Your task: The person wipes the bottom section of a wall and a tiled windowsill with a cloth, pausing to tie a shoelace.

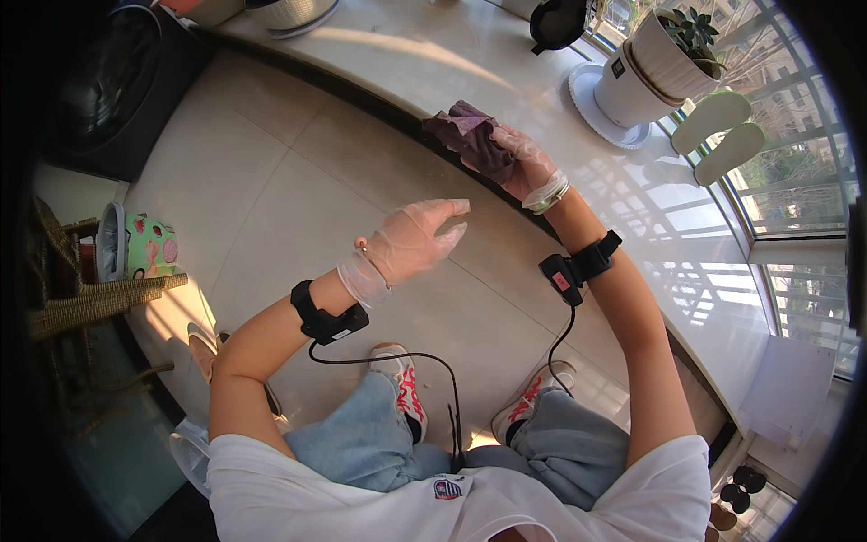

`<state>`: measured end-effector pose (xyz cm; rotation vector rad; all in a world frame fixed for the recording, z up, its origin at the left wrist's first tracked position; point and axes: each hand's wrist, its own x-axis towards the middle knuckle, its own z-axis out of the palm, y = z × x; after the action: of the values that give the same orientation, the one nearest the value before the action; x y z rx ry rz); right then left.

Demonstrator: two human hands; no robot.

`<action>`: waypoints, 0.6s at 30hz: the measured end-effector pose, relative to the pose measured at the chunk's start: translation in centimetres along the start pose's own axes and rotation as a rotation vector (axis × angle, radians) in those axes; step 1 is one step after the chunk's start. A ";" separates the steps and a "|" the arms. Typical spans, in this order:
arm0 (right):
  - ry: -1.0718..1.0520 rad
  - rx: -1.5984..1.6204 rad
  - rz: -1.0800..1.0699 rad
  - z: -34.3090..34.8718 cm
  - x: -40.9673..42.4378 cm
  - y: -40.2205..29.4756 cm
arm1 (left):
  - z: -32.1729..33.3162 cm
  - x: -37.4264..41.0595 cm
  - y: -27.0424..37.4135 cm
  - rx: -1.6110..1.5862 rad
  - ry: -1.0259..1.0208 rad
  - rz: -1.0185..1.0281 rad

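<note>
My right hand, in a clear plastic glove, grips a crumpled dark purple cloth. The cloth hangs at the inner edge of a white windowsill ledge. My left hand, gloved the same way, is held over the tiled floor with thumb and fingers apart and nothing between them. Black strapped devices with cables sit on both forearms, one on the left wrist side and one on the right forearm.
On the ledge stand a potted succulent on a white saucer and a pair of pale insoles by the window. A black front-loading machine is at upper left. A green patterned bin and a woven chair stand at left.
</note>
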<state>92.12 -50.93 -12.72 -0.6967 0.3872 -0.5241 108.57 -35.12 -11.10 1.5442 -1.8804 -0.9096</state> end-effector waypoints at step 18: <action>0.198 -0.260 -0.182 2.6 -8.4 3.1 | 1.8 2.3 2.2 -1.116 0.130 -0.401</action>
<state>87.67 -42.79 -11.66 -0.9401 0.5876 -0.7267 105.39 -36.86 -10.56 1.1716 -0.6644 -1.5977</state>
